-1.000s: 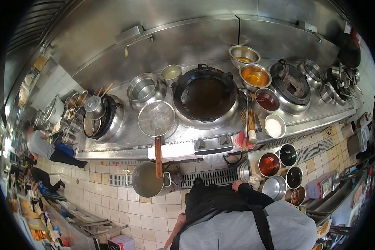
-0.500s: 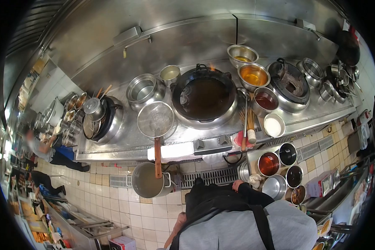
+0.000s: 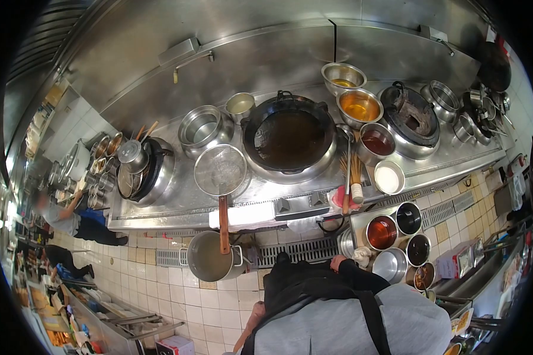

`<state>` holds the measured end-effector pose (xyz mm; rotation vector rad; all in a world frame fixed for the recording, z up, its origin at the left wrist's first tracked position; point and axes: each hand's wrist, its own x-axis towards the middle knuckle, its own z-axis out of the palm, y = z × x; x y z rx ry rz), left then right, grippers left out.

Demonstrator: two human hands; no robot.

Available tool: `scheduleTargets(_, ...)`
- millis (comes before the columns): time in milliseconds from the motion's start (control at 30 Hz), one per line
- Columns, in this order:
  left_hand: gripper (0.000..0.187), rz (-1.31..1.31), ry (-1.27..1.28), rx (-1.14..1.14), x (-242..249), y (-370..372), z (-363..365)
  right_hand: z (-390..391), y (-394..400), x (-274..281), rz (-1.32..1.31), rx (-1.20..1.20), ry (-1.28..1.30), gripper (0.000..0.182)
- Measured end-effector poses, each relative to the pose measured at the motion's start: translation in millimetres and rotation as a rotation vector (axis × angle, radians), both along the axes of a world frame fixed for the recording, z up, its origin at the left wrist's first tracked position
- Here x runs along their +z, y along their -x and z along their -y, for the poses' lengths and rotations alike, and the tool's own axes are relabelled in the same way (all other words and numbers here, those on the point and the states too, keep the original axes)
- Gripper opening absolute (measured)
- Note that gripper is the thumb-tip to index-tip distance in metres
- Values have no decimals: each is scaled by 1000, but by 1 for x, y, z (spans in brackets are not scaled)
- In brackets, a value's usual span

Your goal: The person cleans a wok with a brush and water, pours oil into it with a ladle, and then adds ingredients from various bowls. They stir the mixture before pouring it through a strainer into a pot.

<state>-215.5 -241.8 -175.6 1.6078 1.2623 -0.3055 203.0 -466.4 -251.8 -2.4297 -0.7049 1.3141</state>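
My left hand (image 3: 258, 309) hangs low at my side, away from any tool, its fingers hidden from above. My right hand (image 3: 337, 263) is down in front of my apron, close to a crumpled cloth (image 3: 363, 255); its fingers are too small to read. Ahead, a large black wok (image 3: 290, 137) with dark liquid sits on the burner. A wire-mesh strainer (image 3: 220, 170) lies to its left, its wooden handle (image 3: 224, 225) reaching over the counter edge. To the wok's right are a ladle (image 3: 348, 160) and a bamboo brush (image 3: 356, 183).
A two-handled pot (image 3: 210, 257) stands below the counter edge. Metal bowls of yellow liquid (image 3: 360, 106) and a white-filled pot (image 3: 389, 177) sit right of the wok. Sauce pots (image 3: 382, 232) stand near my right. A co-worker (image 3: 68, 219) is at the far left.
The flame behind the wok no longer shows. The co-worker at the far left has shifted, with more of the torso and an arm visible. My hands stay in place.
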Motion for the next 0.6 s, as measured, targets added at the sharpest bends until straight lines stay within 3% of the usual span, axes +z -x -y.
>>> scheduleTargets(67, 45, -6, 1, -22, -15, 5, -3, 0, 0, -5, 17, 18, -5, 15)
scheduleTargets(300, 45, -13, 13, -1, 13, -9, 0, -1, 1, 7, -70, -44, 22, 15)
scheduleTargets(500, 30, -95, 15, -33, -12, -2, -3, -1, 2, 5, -67, -45, 14, 22)
scheduleTargets(600, 29, -11, -131, -343, -22, 8, -6, -1, 1, -6, -59, -30, -2, 16)
